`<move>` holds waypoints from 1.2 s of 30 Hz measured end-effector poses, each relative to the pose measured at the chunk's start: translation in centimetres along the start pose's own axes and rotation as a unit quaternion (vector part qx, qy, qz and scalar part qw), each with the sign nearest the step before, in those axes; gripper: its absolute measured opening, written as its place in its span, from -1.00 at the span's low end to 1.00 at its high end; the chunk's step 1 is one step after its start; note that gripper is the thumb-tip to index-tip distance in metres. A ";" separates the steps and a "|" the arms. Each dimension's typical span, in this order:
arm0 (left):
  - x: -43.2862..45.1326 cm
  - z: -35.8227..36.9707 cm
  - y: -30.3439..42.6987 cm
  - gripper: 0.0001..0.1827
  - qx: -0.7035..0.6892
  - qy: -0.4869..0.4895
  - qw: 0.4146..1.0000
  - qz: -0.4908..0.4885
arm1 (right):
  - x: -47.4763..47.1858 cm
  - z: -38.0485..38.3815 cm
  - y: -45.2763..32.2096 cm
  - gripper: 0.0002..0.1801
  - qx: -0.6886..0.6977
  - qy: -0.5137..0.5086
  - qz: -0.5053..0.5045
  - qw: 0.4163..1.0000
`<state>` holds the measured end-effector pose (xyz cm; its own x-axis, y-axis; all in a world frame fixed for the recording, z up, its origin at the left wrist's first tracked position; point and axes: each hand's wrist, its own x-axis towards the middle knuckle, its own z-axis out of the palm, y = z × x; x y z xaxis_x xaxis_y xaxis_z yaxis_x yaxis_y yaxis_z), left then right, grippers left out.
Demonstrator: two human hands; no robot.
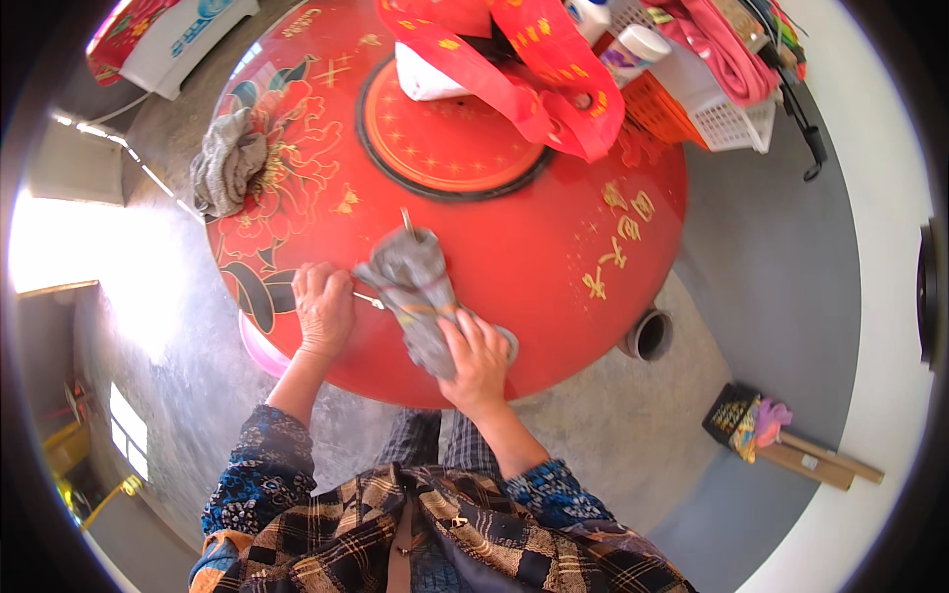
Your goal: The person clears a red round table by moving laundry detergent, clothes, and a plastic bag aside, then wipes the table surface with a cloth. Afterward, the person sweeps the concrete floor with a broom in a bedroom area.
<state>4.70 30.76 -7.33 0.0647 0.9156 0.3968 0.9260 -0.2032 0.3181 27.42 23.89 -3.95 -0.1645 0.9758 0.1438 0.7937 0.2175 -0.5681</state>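
A grey fabric item (417, 296), possibly a slipper or folded cloth, lies on the round red table (534, 259). My right hand (478, 359) grips its lower right part; the palm side is hidden. Out of the top of the fabric sticks a short thin rod (406, 220). To the left, my left hand (324, 307) is closed on a thin pale rod (369, 300), whose tip points at the fabric; the rest is hidden in the fist. A crumpled grey cloth (228, 163) rests at the table's left edge.
At the far side stands a turntable (460, 156) with red printed ribbon (549, 111) over it. A white bottle (634, 52) and plastic baskets (734, 126) are at the back right. Below the table edge show a pink basin (258, 352) and a pipe-like round opening (652, 335).
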 end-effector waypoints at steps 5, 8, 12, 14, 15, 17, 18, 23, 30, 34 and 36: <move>0.1 0.1 0.3 -0.84 -0.007 -0.013 1.000 -0.009 | -8.3 -5.1 6.3 -0.25 -0.107 -0.014 0.054 0.993; -0.5 -0.3 -0.1 -0.83 -0.001 -0.034 0.999 -0.019 | -4.8 -7.6 14.9 -0.22 -0.164 0.107 0.128 0.972; -0.4 -0.2 0.1 -0.82 -0.011 -0.040 0.999 -0.021 | 3.8 -12.7 25.5 -0.26 -0.235 0.178 0.198 0.935; -0.4 -0.4 0.2 -0.82 -0.004 -0.046 0.999 -0.015 | 9.0 -14.6 27.2 -0.26 -0.213 0.167 0.292 0.917; 0.0 -0.3 0.3 -0.82 -0.003 -0.041 0.999 -0.009 | 10.5 -14.5 27.7 -0.27 -0.244 0.172 0.292 0.909; 0.1 0.0 0.3 -0.84 -0.010 -0.042 0.999 -0.012 | 13.3 -13.2 27.0 -0.28 -0.309 0.181 0.294 0.886; -0.3 -0.5 0.2 -0.84 0.006 -0.044 0.999 -0.023 | 14.5 -11.2 23.5 -0.27 -0.281 0.119 0.274 0.912; -0.6 -0.4 0.2 -0.83 0.031 -0.051 0.998 -0.030 | 8.5 -4.8 10.6 -0.21 -0.076 -0.047 -0.035 0.995; -0.3 -0.3 0.8 -0.83 0.037 -0.069 0.996 -0.036 | 16.3 -10.5 24.6 -0.30 -0.136 0.114 0.011 0.984; -0.6 -0.6 0.8 -0.83 0.037 -0.066 0.996 -0.045 | 20.4 -16.2 32.8 -0.27 -0.248 0.111 0.244 0.931; -0.7 -0.6 0.9 -0.83 0.024 -0.060 0.995 -0.075 | 20.7 -16.7 34.7 -0.27 -0.260 0.102 0.272 0.921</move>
<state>5.28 29.69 -6.76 -0.0352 0.9699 0.2409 0.9450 -0.0461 0.3237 61.39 51.29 -7.16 0.4106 0.9022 0.1317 0.9084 -0.3924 -0.1444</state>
